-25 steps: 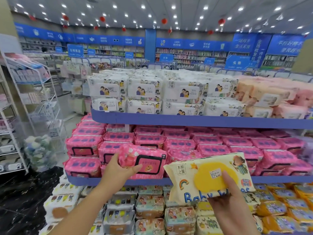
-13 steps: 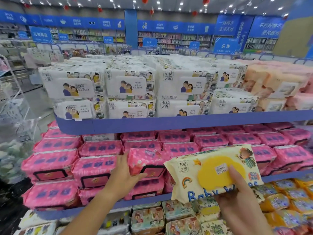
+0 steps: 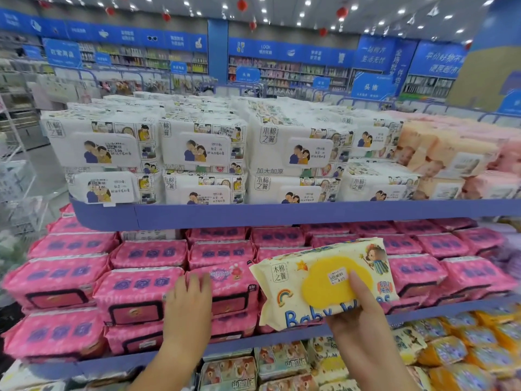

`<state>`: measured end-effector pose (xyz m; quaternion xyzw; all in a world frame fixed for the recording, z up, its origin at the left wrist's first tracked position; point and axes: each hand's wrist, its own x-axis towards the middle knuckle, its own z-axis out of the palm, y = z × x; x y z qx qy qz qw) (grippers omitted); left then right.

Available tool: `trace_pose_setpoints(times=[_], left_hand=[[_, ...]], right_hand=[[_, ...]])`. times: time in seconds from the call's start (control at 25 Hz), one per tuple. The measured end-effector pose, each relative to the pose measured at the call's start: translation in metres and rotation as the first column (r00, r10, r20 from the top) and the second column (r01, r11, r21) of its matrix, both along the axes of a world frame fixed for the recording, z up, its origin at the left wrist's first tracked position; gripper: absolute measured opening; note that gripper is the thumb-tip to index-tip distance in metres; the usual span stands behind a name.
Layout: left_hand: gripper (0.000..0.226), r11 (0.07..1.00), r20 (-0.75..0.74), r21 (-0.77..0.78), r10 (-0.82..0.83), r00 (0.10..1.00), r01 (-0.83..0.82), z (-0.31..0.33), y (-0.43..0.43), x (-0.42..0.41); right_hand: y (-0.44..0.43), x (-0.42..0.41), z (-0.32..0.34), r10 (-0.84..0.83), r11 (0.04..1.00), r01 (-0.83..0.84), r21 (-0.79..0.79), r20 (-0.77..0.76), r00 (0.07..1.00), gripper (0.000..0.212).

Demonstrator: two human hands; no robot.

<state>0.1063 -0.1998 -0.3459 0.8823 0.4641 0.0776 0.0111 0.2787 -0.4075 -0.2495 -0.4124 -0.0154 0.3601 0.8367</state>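
Note:
My right hand grips a cream pack of baby wipes with a yellow lid, my thumb lying on the lid beside a price sticker. The pack is tilted in front of the middle shelf. My left hand is raised with its fingers straight, pressing against a pink wipes pack that sits in the stack on the middle shelf. That pink pack stands a little forward of its neighbours.
Rows of pink packs fill the middle shelf. White packs and peach packs are stacked on the blue top shelf. Yellow and orange packs lie on the lowest shelf. A wire rack stands at the left.
My left hand has pushed the pink pack back into the stack and let go of its grip, now flat against it. The view has moved closer to the shelves. My right hand keeps holding the baby wipes.

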Motion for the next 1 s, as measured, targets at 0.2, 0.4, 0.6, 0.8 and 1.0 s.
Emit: trace_pose_setpoints(times=[0.2,0.4,0.6,0.8,1.0], left_hand=[[0.076,0.979,0.282,-0.155,-0.082,0.956,0.129,0.041,-0.041,-0.001],[0.123,0.52,0.797,-0.586,0.236,0.555,0.621,0.09,-0.103,0.047],[0.09,0.357,0.792,-0.59,0.429,0.434,0.724,0.112,-0.137,0.116],[0.064,0.329,0.874,-0.45,0.353,0.334,0.83,0.162,-0.178,0.181],[0.07,0.261,0.918,-0.365,0.26,0.299,0.894,0.177,-0.254,0.249]], right_hand=[[-0.01,-0.003,0.007,-0.036,0.999,0.035,-0.012,-0.059,0.998,0.056],[-0.029,0.002,0.017,-0.035,0.999,0.036,0.002,-0.125,0.992,0.045],[-0.071,0.031,0.03,-0.087,0.995,0.088,0.043,-0.026,0.996,0.057],[-0.145,0.1,0.063,-0.209,0.972,0.185,0.143,0.182,0.961,0.058],[-0.274,0.2,0.083,-0.095,0.966,0.22,-0.134,0.607,0.789,0.047]])
